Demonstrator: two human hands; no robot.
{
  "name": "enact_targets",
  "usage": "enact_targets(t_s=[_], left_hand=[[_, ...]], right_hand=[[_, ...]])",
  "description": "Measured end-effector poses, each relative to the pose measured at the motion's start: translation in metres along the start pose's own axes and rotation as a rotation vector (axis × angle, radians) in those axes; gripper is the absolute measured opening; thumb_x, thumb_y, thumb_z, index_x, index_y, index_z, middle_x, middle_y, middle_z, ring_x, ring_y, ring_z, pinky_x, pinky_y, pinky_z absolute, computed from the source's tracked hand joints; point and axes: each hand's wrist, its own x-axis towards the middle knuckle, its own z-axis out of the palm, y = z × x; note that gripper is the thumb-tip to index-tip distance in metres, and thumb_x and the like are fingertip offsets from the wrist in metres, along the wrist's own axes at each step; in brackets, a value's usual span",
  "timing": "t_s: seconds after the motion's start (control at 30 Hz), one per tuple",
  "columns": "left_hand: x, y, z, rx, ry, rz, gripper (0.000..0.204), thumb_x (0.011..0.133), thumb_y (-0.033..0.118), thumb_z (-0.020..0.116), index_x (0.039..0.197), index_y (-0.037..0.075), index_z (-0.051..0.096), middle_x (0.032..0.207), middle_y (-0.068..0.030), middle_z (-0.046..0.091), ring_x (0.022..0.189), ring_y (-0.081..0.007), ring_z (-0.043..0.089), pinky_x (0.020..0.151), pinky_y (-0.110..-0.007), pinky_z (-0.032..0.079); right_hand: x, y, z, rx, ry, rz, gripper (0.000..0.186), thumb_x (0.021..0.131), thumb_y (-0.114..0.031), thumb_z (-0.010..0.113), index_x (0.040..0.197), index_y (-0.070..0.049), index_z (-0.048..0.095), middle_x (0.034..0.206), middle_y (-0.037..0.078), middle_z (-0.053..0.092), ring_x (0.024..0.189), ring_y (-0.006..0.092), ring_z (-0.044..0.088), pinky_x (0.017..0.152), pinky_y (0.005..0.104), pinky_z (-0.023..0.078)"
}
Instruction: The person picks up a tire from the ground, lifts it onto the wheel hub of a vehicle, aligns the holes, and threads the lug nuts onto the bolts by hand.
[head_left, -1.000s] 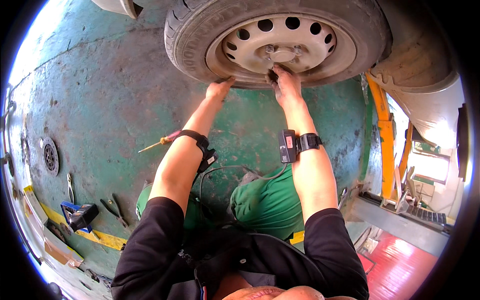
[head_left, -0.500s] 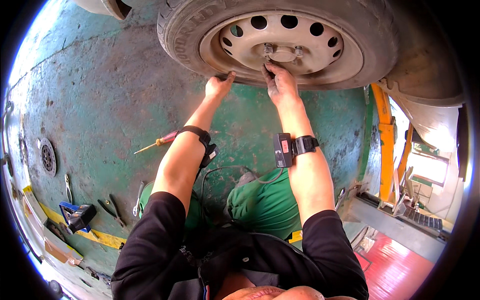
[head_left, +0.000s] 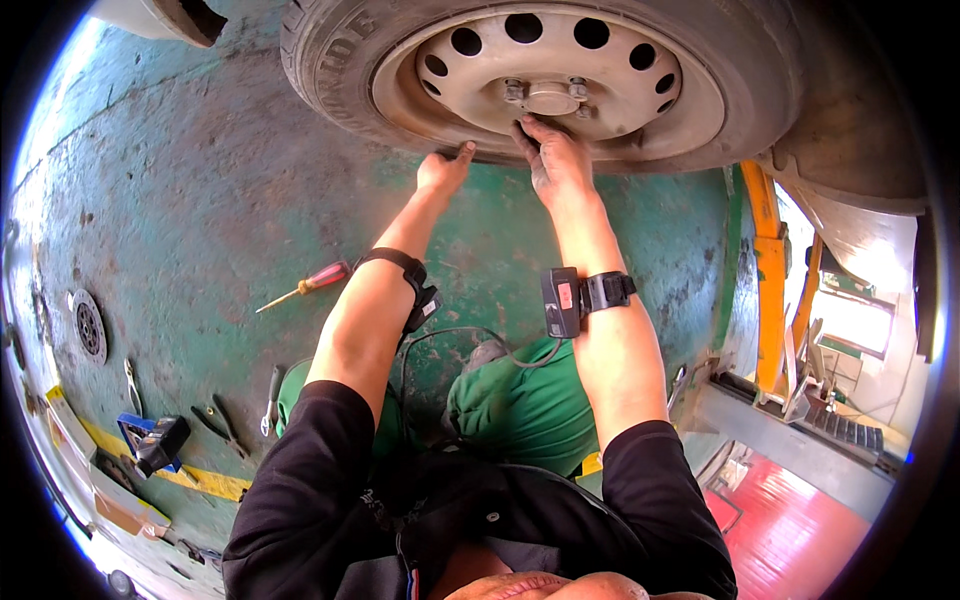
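A tire point(head_left: 752, 75) on a pale steel wheel rim point(head_left: 470, 75) fills the top, with bolts point(head_left: 576, 88) around the hub cap point(head_left: 548, 99). My left hand point(head_left: 442, 172) grips the tire's lower edge, thumb up and fingers partly hidden. My right hand point(head_left: 560, 165) has its fingertips closed at the lower hub, below the cap; what they pinch is too small to name. Both forearms wear black strapped devices point(head_left: 561, 302).
On the green floor at left lie a screwdriver point(head_left: 316, 284), a metal disc point(head_left: 89, 326), pliers point(head_left: 220, 425), a wrench point(head_left: 271, 402) and a blue tool case point(head_left: 140, 435). An orange lift post point(head_left: 770, 300) and a grey rail point(head_left: 780, 445) stand at right.
The wheel has shifted left and slightly up in view and appears turned a little. My right hand has moved slightly left and up with it; my left hand keeps its hold on the tire.
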Motion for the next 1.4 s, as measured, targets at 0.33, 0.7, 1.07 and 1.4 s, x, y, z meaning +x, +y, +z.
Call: enact_targets(t_s=[0.33,0.7,1.07,1.4], left_hand=[[0.000,-0.001,0.002,-0.021,0.002,-0.013,0.081,0.077,0.068,0.068,0.109,-0.007,0.067,0.104,-0.0212,0.069,0.099,-0.0323,0.067,0.082,-0.039,0.052],[0.005,-0.002,0.003,-0.007,-0.030,-0.045,0.085,0.076,0.069,0.068,0.112,-0.008,0.065,0.106,-0.0218,0.069,0.101,-0.0320,0.066,0.084,-0.040,0.052],[0.009,-0.009,0.005,-0.016,0.003,0.027,0.084,0.078,0.069,0.066,0.113,-0.008,0.065,0.106,-0.0228,0.069,0.102,-0.0344,0.066,0.085,-0.040,0.051],[0.010,-0.007,0.003,0.002,0.009,0.035,0.074,0.080,0.063,0.070,0.122,0.002,0.063,0.098,-0.0084,0.067,0.076,-0.0193,0.059,0.063,-0.034,0.049]], right_hand=[[0.007,0.006,-0.003,0.166,0.027,0.025,0.017,0.091,0.009,0.057,0.107,0.006,0.056,0.110,0.014,0.061,0.104,0.0235,0.061,0.101,0.0394,0.054],[0.011,0.016,0.000,0.320,0.098,0.059,0.021,0.097,0.006,0.047,0.117,0.003,0.048,0.115,0.014,0.056,0.105,0.0249,0.060,0.100,0.0400,0.055],[0.013,0.011,0.003,0.467,0.053,0.240,0.023,0.103,-0.008,0.039,0.121,0.004,0.046,0.115,0.018,0.059,0.098,0.0301,0.064,0.087,0.0403,0.059],[0.016,0.014,-0.002,0.405,0.060,0.400,0.035,0.105,-0.026,0.035,0.107,0.002,0.055,0.093,0.013,0.066,0.072,0.0193,0.060,0.060,0.0296,0.054]])
